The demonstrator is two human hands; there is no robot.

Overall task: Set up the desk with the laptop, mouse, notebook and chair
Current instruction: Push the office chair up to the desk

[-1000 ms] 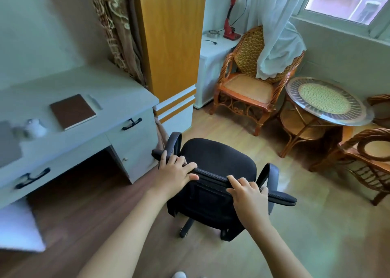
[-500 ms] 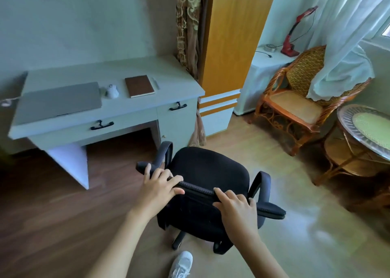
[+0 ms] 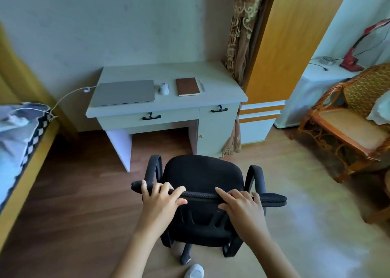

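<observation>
A black office chair (image 3: 202, 176) with armrests stands on the wood floor a short way in front of the grey desk (image 3: 221, 97), its seat facing the knee space. My left hand (image 3: 161, 201) and my right hand (image 3: 242, 203) both grip the top edge of its backrest, fingers curled over it. On the desk lie a shut grey laptop (image 3: 124, 93) at the left, a white mouse (image 3: 163, 88) in the middle and a brown notebook (image 3: 187, 86) to the right, with a pen (image 3: 202, 86) beside it.
A bed (image 3: 19, 142) with a wooden side rail runs along the left. An orange wardrobe (image 3: 280, 51) stands right of the desk. A wicker armchair (image 3: 348, 119) sits at the right, by a white cabinet with a red lamp (image 3: 356, 54). A white cable (image 3: 69, 96) leads to the laptop.
The chair has turned and rolled toward the desk, and it now faces the knee space. My view has swung left, bringing the whole desk and the bed into sight. Both hands keep their grip.
</observation>
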